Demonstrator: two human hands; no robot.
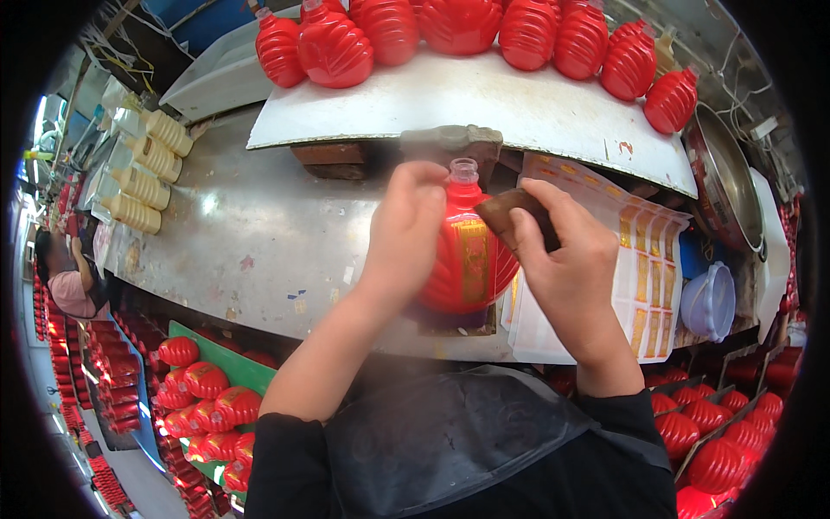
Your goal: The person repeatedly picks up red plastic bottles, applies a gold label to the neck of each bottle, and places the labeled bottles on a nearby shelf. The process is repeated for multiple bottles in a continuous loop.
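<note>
A red bottle (pixel 439 281) with a clear neck and a gold strip label (pixel 475 259) on its front stands upright at the table's near edge. My left hand (pixel 405 229) is at its left shoulder, fingers curled against the neck, slightly blurred. Between the thumb and fingers of my right hand (pixel 571 264) is a flat dark-brown scraper-like piece (pixel 510 216), its edge close to the label's upper right. Sheets of gold labels (pixel 635 285) lie just beyond my right hand.
Several red bottles (pixel 335 54) line a white raised board (pixel 467 99) at the back. Cream bottles (pixel 143 186) stand at the table's left. A lavender basin (pixel 709 303) and a large metal pan (pixel 726 173) are at the right. Labelled bottles (pixel 207 381) lie on a green board lower left.
</note>
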